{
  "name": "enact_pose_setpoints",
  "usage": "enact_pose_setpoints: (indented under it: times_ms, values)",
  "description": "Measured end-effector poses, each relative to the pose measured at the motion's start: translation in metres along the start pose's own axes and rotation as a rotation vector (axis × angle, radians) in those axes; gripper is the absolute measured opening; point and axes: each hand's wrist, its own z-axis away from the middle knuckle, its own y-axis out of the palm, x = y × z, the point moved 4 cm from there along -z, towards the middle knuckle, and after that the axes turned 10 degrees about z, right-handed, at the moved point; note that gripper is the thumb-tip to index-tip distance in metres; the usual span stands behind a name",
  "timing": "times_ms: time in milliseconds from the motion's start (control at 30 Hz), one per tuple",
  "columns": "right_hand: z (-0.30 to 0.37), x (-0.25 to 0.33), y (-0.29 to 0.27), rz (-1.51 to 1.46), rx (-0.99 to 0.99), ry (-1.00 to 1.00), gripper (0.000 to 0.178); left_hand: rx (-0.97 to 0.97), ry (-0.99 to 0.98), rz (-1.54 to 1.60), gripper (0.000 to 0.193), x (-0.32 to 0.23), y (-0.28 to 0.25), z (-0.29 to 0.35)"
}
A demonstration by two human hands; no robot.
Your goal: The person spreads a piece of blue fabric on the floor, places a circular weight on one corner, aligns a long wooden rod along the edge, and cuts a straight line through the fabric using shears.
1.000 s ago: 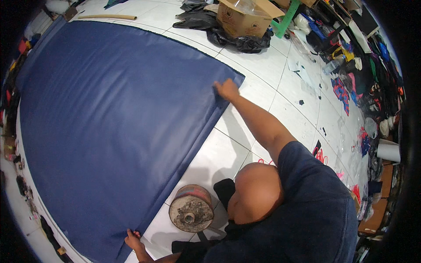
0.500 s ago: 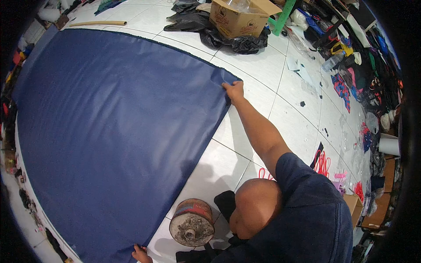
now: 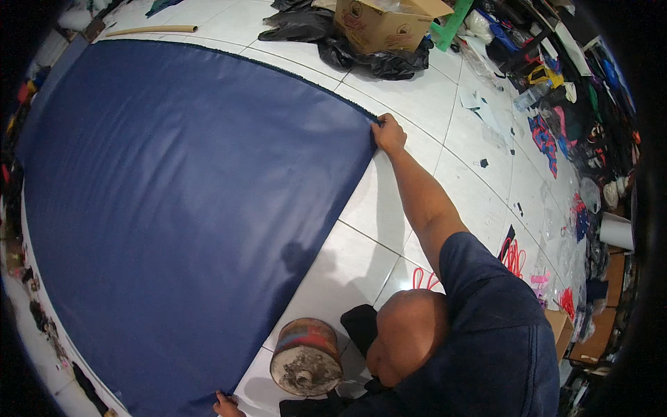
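A large sheet of dark blue coated fabric (image 3: 194, 201) lies spread over the tiled floor, with soft ripples on its left half. My right hand (image 3: 390, 133) grips the far right corner of the sheet, fingers closed on its edge. At the near right corner, by the bottom of the picture, my left hand (image 3: 226, 404) pinches the same right-hand edge; part of it is cut off by the picture's rim. Between my knee and the sheet stands a round, worn metal can (image 3: 306, 356) with a crusted top and a central knob.
Beyond the sheet lie a tan tube (image 3: 151, 30), black plastic bags (image 3: 379, 64) and a cardboard box (image 3: 382, 28). Red cord (image 3: 514, 258), scraps and a plastic bottle (image 3: 533, 95) litter the tiles to the right. Heaped cloth and goods line the right side.
My right hand has shifted slightly right and away from me, drawing the sheet's far corner along and changing its grip. My left hand stays at the near corner, moving only slightly.
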Motion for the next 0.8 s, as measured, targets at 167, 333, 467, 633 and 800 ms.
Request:
enact_pose_setpoints:
  times_ms: [167, 333, 467, 633, 800]
  values:
    - [-0.015, -0.011, 0.003, 0.037, -0.040, -0.003, 0.040, 0.008, -0.087, 0.009, 0.032, 0.033, -0.008, -0.034]
    - [-0.012, -0.012, 0.000, 0.023, 0.047, 0.070, 0.038, 0.008, -0.050, 0.045, 0.042, 0.041, -0.012, -0.029]
    - [-0.010, -0.001, -0.002, 0.097, 0.058, 0.111, 0.035, -0.034, -0.085, -0.007, 0.043, 0.033, -0.006, -0.025]
    - [-0.022, -0.012, -0.006, 0.218, -0.034, 0.032, 0.033, 0.022, -0.117, 0.129, 0.040, 0.032, 0.000, -0.019]
    - [0.003, 0.005, -0.006, 0.270, -0.216, -0.111, 0.040, -0.041, -0.187, 0.150, 0.040, 0.030, 0.001, -0.011]
